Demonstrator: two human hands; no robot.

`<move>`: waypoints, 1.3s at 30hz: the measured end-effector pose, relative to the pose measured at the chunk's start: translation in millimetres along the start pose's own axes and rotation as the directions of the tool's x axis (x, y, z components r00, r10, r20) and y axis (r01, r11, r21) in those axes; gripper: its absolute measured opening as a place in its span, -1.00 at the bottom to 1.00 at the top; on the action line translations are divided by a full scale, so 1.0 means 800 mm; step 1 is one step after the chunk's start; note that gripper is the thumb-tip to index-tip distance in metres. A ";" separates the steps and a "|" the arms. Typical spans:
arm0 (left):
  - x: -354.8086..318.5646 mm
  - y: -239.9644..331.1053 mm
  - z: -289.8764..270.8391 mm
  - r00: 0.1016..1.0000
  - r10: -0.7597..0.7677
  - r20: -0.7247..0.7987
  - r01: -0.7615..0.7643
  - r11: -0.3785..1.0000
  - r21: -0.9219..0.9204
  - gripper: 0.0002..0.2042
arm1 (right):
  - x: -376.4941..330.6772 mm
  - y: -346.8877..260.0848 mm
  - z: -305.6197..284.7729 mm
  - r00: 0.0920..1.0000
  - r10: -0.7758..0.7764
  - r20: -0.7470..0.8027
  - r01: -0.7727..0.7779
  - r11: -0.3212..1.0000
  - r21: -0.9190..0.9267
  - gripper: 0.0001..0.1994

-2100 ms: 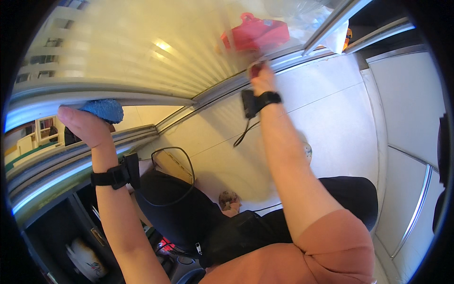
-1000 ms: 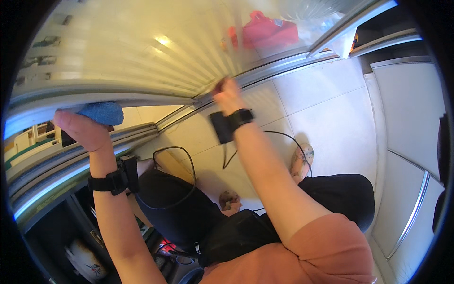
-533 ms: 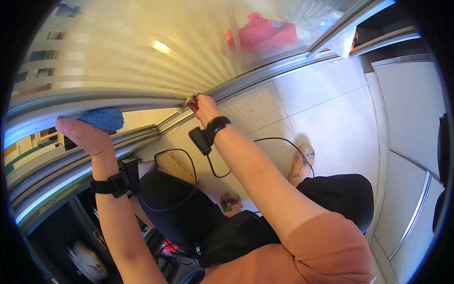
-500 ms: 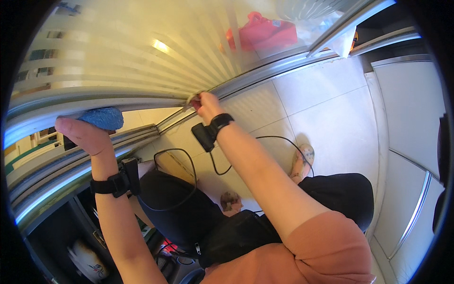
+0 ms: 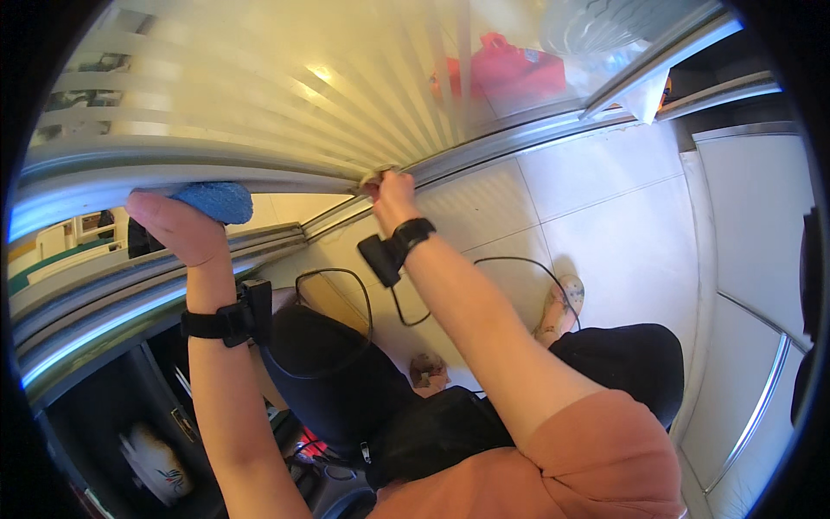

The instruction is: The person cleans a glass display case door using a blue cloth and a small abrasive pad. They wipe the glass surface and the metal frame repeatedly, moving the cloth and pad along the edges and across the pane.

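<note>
A striped frosted-glass sliding door [image 5: 259,95] with a metal edge frame [image 5: 285,180] stands before me. My left hand [image 5: 177,227] is closed on a fuzzy blue cleaning sponge [image 5: 218,201], pressed to the frame's edge on the left; most of those fingers are hidden. Farther right, my right hand [image 5: 396,195] grips a small pale cloth [image 5: 373,179] at the frame's lower corner. Its fingertips are partly out of sight behind the cloth and frame. Each wrist wears a black strap with a small black box.
Below the door run metal floor tracks [image 5: 294,238]. Behind the glass lies a red bag [image 5: 519,69]. White cabinets [image 5: 752,225] line the right side, a dark open cabinet [image 5: 112,424] the lower left. A black cable [image 5: 519,259] loops near my legs over the tiled floor [image 5: 614,225].
The view has shifted, so the door, both hands and the floor appear slightly farther right. Both hands keep their holds at the door frame.
</note>
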State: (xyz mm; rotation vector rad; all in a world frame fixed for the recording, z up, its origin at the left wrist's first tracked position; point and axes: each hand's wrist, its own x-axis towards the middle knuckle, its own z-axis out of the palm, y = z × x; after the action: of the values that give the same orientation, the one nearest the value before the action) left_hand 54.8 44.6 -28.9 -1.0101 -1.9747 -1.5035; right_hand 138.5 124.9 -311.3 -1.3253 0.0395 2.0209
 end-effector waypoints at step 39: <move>-0.002 0.012 -0.001 0.990 -0.130 0.063 0.134 0.988 -0.074 -0.37 | -0.138 -0.103 0.036 0.956 0.075 0.284 -0.117 0.984 0.131 -0.89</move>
State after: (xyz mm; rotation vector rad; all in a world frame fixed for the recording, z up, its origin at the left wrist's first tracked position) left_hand 63.2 44.7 -23.8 -0.9817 -2.0733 -1.6513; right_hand 187.6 138.7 -180.1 -0.9549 0.1233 2.2244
